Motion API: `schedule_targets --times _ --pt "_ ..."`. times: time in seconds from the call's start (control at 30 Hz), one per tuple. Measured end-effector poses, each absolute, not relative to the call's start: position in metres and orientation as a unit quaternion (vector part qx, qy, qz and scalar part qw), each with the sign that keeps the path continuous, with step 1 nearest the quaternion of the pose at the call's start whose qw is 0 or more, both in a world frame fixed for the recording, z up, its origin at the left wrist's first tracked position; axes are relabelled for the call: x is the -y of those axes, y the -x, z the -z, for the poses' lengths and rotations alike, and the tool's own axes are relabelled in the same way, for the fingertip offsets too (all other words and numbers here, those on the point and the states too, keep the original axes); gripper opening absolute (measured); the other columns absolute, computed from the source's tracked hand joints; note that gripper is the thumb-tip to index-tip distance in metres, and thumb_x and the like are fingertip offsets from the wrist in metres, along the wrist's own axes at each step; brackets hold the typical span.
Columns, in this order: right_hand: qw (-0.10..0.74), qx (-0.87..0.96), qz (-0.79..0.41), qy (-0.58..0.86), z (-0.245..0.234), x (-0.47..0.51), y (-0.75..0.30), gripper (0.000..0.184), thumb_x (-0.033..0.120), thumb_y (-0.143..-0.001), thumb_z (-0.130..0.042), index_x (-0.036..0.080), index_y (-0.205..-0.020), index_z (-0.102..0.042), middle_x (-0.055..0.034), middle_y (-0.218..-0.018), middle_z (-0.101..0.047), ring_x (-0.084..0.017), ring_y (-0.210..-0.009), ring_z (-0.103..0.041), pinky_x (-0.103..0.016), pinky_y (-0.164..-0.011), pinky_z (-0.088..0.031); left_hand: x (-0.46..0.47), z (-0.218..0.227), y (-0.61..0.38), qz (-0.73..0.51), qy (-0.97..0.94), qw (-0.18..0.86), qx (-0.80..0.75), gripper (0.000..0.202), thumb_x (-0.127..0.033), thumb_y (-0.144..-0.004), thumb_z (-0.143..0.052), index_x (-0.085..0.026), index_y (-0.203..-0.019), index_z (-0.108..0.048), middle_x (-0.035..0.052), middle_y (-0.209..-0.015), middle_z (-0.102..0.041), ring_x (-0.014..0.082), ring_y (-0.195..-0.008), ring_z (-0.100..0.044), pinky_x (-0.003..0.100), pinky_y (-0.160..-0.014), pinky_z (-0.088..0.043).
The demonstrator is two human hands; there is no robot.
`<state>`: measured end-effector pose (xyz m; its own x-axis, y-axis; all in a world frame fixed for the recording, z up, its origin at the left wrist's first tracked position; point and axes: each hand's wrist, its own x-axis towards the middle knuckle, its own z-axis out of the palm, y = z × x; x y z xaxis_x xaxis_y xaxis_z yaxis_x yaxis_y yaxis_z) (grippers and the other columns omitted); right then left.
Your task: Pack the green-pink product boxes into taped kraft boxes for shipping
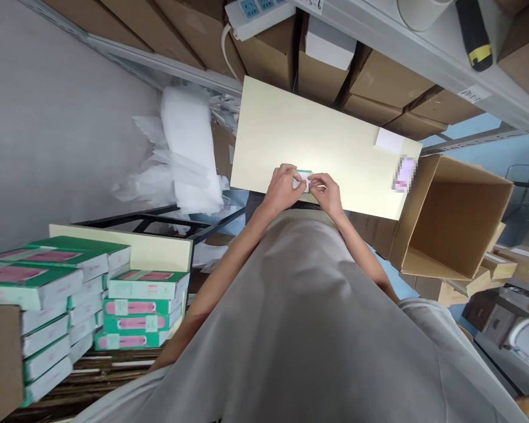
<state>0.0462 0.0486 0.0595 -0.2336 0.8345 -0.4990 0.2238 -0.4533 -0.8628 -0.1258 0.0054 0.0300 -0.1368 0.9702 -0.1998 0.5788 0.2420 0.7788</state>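
Observation:
A small, flat white piece with a green edge [304, 173] is at the front edge of the cream tabletop [308, 129], between my two hands. My left hand [283, 187] has its fingers curled over the left side of this piece, the thumb pressing on its face. From the other side, my right hand [327, 192] pinches its right edge with thumb and fingertips. Fingers cover part of the piece, and whether it is a small box or a card is too small to tell.
A white paper [388, 141] and a blurred pink item [404, 174] lie at the table's right end. Beside it stands an open cardboard box [454, 217]. Green-and-white boxes [143, 285] are stacked at left, below white foam wrap [189, 153]. A shelf [392, 47] runs along the back.

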Motion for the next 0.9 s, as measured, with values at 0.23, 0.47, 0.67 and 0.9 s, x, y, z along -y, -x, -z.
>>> schedule_targets --times 0.23,0.47,0.67,0.9 --pt "0.238 0.513 -0.6 0.566 -0.054 -0.044 -0.045 0.017 0.02 -0.084 -0.075 0.03 -0.098 -0.078 -0.0013 -0.108 -0.069 -0.017 -0.097 -0.065 -0.031 -0.099 -0.066 -0.008 -0.028 0.134 -0.261 -0.54 0.382 -0.703 0.008 -0.018 -0.088 -0.075 -0.026 -0.086 -0.072 0.0123 -0.136 -0.073 0.0357 -0.136 -0.067 0.057 -0.125 -0.053" --pt "0.233 0.55 -0.572 0.562 -0.051 -0.039 -0.041 0.017 0.019 -0.087 -0.074 0.03 -0.098 -0.079 -0.0011 -0.105 -0.069 -0.017 -0.096 -0.068 -0.032 -0.102 -0.066 -0.004 -0.028 0.133 -0.248 -0.516 0.369 -0.733 0.014 -0.018 -0.081 -0.081 -0.026 -0.084 -0.07 0.0106 -0.136 -0.075 0.0353 -0.128 -0.071 0.054 -0.119 -0.059" --pt "0.225 0.594 -0.542 0.55 -0.04 -0.038 -0.044 0.018 0.021 -0.093 -0.071 0.027 -0.107 -0.08 -0.003 -0.112 -0.072 -0.017 -0.097 -0.072 -0.033 -0.1 -0.066 -0.001 -0.031 0.133 -0.252 -0.517 0.362 -0.734 0.009 -0.021 -0.087 -0.079 -0.025 -0.093 -0.073 0.0118 -0.137 -0.076 0.0344 -0.133 -0.071 0.051 -0.119 -0.057" --pt "0.237 0.639 -0.497 0.538 -0.02 -0.041 -0.051 0.024 0.03 -0.104 -0.066 0.027 -0.123 -0.081 -0.0078 -0.122 -0.074 -0.02 -0.109 -0.075 -0.035 -0.098 -0.068 -0.002 -0.038 0.135 -0.273 -0.519 0.383 -0.713 0.012 -0.031 -0.101 -0.074 -0.024 -0.107 -0.082 0.011 -0.147 -0.075 0.0308 -0.135 -0.071 0.043 -0.112 -0.058"
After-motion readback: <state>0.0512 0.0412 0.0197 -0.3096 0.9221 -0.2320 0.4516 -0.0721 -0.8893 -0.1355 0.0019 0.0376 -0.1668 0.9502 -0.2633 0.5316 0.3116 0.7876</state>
